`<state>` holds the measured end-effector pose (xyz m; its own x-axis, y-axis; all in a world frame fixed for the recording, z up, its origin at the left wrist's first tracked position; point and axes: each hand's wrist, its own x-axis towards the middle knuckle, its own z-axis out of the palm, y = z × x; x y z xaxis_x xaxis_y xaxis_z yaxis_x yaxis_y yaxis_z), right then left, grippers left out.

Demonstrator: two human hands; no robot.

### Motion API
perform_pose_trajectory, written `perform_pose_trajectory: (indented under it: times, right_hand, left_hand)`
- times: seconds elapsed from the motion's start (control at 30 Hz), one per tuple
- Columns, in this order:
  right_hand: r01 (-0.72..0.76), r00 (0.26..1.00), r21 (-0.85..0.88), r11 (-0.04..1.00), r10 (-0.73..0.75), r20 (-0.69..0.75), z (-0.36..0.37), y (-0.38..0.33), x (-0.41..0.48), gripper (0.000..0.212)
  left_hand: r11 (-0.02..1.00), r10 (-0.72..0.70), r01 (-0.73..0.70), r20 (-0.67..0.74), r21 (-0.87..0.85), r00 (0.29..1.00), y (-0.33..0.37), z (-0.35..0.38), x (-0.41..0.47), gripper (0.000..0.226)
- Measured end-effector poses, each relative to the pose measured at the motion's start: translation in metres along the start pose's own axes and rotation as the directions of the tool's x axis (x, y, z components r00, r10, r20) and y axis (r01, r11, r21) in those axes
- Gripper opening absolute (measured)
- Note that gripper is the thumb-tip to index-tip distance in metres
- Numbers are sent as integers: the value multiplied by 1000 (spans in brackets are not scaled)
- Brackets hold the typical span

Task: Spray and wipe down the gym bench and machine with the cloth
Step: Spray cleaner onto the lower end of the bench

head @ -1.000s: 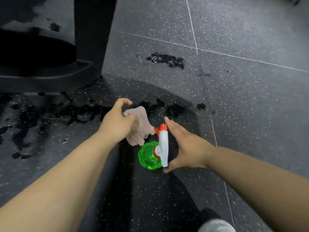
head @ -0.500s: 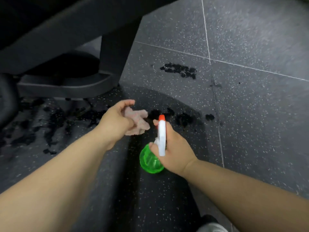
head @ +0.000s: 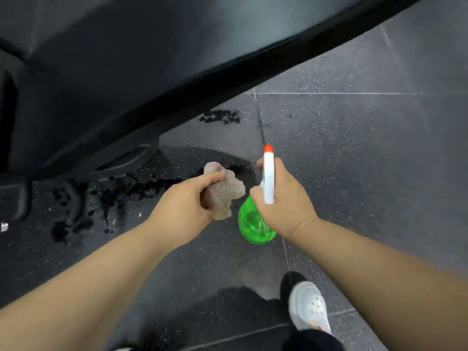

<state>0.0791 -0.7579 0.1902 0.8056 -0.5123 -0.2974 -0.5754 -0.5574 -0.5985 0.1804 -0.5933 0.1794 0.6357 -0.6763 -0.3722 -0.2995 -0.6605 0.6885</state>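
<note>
Below the gym bench edge: both hands are held over the speckled floor, just out from the black pad's long side.
Left hand: fingers curled round a bunched pinkish cloth; the cloth hangs near the bench, not touching it.
Right hand: wrapped round the neck of the spray bottle. Green body hangs under the fist, white head on top, orange nozzle facing forward and not yet lined up on the bench.
Trigger finger: cannot tell whether it is on the lever.
Step in hand (my read): bringing the bottle up to mist the pad, wipe to follow.
Doing it well: lift the nozzle above the bench edge and aim at the pad top. Use a light mist and keep the cloth out of the spray line. Then wipe in long overlapping passes along the bench, turning the cloth to a drier face.
Watch: dark wet patches on the floor beneath and beside the bench. Likely overspray, and a slip risk for the shoe.
Writing: none legible; no brand or label shows on the bottle, and the frame is blurred.
</note>
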Motion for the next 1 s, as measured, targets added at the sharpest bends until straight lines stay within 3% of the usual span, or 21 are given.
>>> perform_pose_trajectory:
  times: [0.1,0.23,0.3,0.4,0.53,0.67,0.77,0.87,1.0]
  right_hand:
    - [-33,996,50,998,38,-85,-58,11,-16,45]
    - [-33,979,128,991,58,-195,-148,50,-23,40]
    - [-40,968,148,988,75,-240,-199,84,-26,38]
    - [-26,980,40,999,33,-198,-262,125,-26,43]
    - [13,993,19,1000,-11,-121,-337,156,-14,25]
    - [153,988,3,988,-153,-25,-378,160,16,27]
    - [178,984,43,983,-177,-17,-386,150,44,28]
    - [205,979,79,976,-205,-4,-386,140,78,36]
    - [302,952,104,948,-305,17,-391,119,120,34]
  left_hand:
    - [964,193,-197,38,179,980,73,0,4,65]
    - [860,279,-272,48,431,959,164,28,29,47]
    - [874,300,-282,17,396,954,212,54,41,39]
    - [936,287,-255,-106,244,952,279,88,47,36]
    - [992,124,-115,-236,55,964,339,113,63,40]
    - [989,141,-120,-331,84,933,364,112,78,63]
    - [982,149,-96,-355,163,923,364,104,88,69]
    - [962,159,-78,-306,262,939,359,92,108,57]
    - [972,160,-93,-317,218,935,361,76,132,37]
